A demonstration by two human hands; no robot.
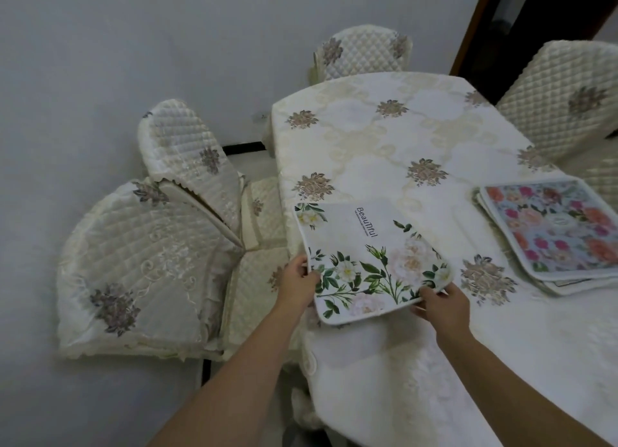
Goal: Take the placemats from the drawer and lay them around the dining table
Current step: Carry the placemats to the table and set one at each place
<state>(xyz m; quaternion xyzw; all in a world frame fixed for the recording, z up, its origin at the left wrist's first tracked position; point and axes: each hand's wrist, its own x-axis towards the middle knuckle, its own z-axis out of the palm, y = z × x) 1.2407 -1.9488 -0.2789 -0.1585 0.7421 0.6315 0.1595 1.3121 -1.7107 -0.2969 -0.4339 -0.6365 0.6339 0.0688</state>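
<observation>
A white placemat [364, 256] with green leaves, pale flowers and the word "Beautiful" lies near the left edge of the dining table [384, 139], which wears a cream floral cloth. My left hand [297, 284] pinches the mat's near left edge. At the near right corner my right hand [439, 304] grips the mat, fingers under it. That near edge looks slightly lifted off the cloth. A stack of placemats [555, 229], the top one printed with pink and orange flowers, rests on the table's right side.
Quilted cream chairs surround the table: two on the left [133, 269] [197, 165], one at the far end [363, 52], one at the right [565, 99]. A grey wall runs behind and a dark doorway [521, 22] opens at the upper right.
</observation>
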